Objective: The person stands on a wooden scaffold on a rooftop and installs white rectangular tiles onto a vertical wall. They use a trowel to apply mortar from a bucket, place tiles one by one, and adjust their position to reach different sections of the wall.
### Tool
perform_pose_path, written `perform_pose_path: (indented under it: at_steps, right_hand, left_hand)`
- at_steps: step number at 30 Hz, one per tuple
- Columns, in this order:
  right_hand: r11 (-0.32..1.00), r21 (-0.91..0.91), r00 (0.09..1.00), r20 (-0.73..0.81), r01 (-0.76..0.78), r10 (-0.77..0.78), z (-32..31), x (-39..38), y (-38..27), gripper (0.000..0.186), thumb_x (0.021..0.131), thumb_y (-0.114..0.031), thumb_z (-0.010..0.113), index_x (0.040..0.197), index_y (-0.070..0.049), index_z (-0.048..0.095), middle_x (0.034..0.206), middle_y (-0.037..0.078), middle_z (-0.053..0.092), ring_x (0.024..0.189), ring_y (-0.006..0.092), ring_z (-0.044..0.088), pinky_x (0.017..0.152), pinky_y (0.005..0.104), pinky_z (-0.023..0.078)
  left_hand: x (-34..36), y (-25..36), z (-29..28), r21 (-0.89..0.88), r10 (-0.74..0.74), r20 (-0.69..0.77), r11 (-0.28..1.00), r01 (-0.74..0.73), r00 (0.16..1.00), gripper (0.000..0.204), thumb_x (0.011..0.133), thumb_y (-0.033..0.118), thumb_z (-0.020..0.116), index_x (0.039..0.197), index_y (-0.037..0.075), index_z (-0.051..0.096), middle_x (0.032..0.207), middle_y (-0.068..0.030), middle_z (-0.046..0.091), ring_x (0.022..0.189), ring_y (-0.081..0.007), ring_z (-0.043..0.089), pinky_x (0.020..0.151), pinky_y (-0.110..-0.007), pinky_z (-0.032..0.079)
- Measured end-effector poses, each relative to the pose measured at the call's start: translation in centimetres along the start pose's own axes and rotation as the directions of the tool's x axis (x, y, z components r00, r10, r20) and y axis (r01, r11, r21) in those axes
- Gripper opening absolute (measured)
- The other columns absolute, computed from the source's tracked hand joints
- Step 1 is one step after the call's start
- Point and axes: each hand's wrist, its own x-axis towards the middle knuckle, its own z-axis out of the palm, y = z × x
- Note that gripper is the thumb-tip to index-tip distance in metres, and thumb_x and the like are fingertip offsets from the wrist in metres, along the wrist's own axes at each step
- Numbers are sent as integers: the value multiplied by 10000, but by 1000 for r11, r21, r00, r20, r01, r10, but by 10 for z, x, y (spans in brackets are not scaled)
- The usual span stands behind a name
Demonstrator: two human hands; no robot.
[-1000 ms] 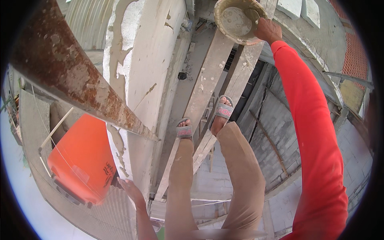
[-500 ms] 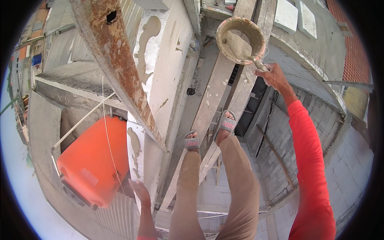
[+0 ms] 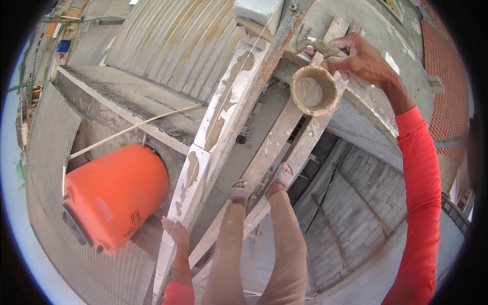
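My right hand [image 3: 360, 63] grips a mortar-coated trowel [image 3: 330, 50] beside and above a round bucket [image 3: 314, 90] that stands on the planks with wet mortar inside. My left hand [image 3: 175, 231] is open against the top of a white block wall [image 3: 202, 168], where patches of mortar and a taut string lie. A rusty metal post [image 3: 284, 30] rises along the wall's far part. My sandalled feet stand on two long, narrow wooden planks [image 3: 274, 142].
Below the planks is a deep space with block walls [image 3: 371, 198]. On the left are a large orange tank [image 3: 114, 193], a white pipe [image 3: 132, 122] and corrugated roofing [image 3: 147, 46]. Red roof tiles [image 3: 442, 91] lie at the right, and distant buildings at the far left.
My right hand has lifted the trowel out of the bucket and raised it past the rim. The view has shifted, showing more roofing and wall top; the post now appears farther right.
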Motion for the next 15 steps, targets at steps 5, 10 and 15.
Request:
perform_pose_path:
  at_steps: [5, 10, 15]
  right_hand:
    - [842, -501, 927, -181, 201, -329, -10, 32, 3, 402, 915, -319, 718, 886, 79, 672, 636, 82, 553, 648, 168, 549, 642, 426, 458]
    - [959, -270, 969, -201, 90, -147, -5, 12, 20, 390, 906, -316, 737, 924, 68, 673, 693, 50, 548, 667, 149, 514, 641, 376, 438]
    - [945, -298, 983, -157, -135, 91, 14, 11, 33, 375, 900, -310, 739, 947, 61, 713, 699, 56, 571, 671, 144, 515, 639, 365, 437]
  left_hand:
    - [-3, 8, -4, -6, -18, 1, 1000, 18, 1000, 655, 1133, 258, 419, 1628, -125, 224, 1686, -355, 255, 1600, -470, 209, 1324, -550, 139]
    - [-3, -1, -1, -30, -22, 2, 999, 22, 1000, 710, 1148, 387, 357, 1635, -113, 225, 1694, -346, 248, 1603, -482, 189, 1326, -551, 131]
    - [1, -15, 11, -11, 4, -16, 1000, -4, 1000, 744, 1143, 439, 357, 1641, -98, 229, 1676, -387, 241, 1601, -486, 198, 1328, -562, 110]
